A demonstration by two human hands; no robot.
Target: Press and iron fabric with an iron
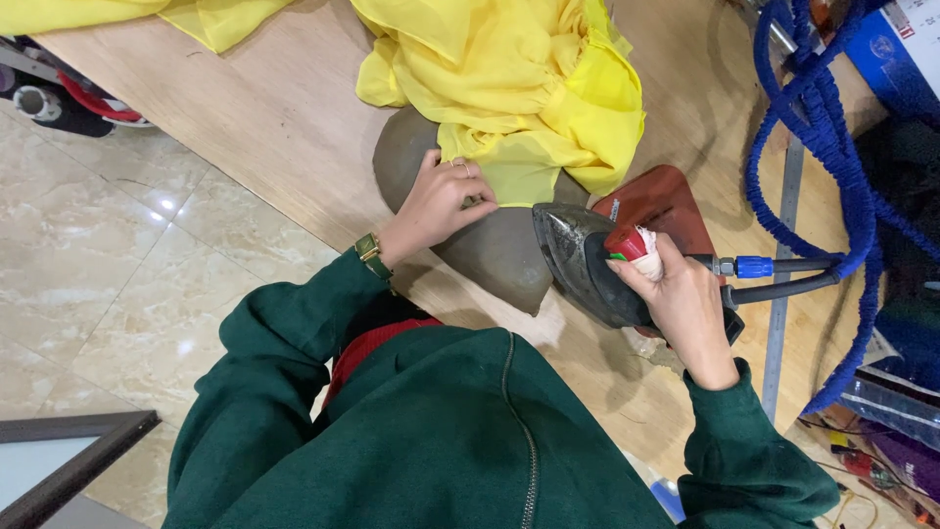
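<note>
At the near edge of the pale wooden bench [284,118], a person in a dark green zip-up top is pressing a piece of thin yellow fabric [519,88] over a grey, rounded pressing pad [490,250]. Most of the cloth lies bunched and rumpled toward the far edge of the bench; only a small flat corner sits smoothed on the pad, so by my reckoning little has been pressed and nearly all of it remains.

The left hand [436,201], wrist bent and wearing a gold watch, rests on the pad with its fingers [460,176] pressed together, pinning the fabric's hem flat. The right hand [681,299] is curled tight round the cloth-wrapped handle of a heavy dark metal steam iron [583,260], whose pointed nose aims at the pinned hem, just short of it. Behind the iron sits a reddish-brown rest plate [656,201], and a coiled blue hose [822,137] trails off toward the right edge.
</note>
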